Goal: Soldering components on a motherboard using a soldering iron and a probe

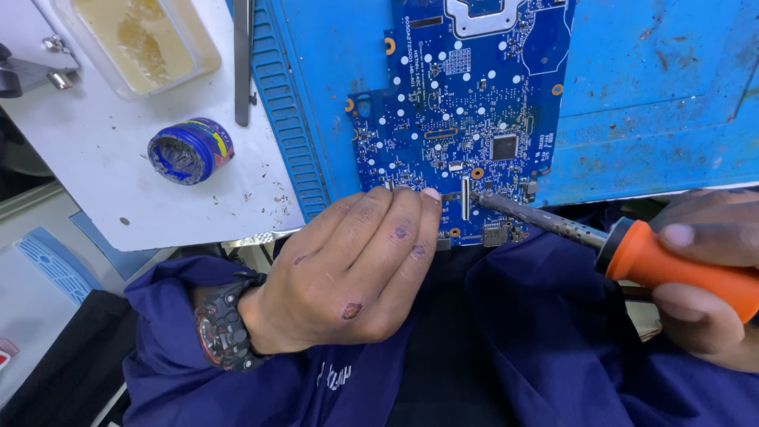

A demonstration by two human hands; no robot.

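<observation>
A blue circuit board (466, 103) lies on a blue work mat (656, 95), its near edge toward me. My left hand (356, 273) rests flat with fingers together, fingertips pressing on the board's near left edge; a dark wristwatch (225, 324) sits on that wrist. My right hand (704, 269) grips the orange handle of a soldering iron (632, 249). The iron's metal tip touches the board near a long connector at the near edge, just right of my left fingertips.
A small blue tin of paste (188, 150) stands open on a white surface (95, 158) at left. A clear tray with yellowish residue (138, 39) is at the back left, beside metal tweezers (242, 55). My blue sleeves cover the foreground.
</observation>
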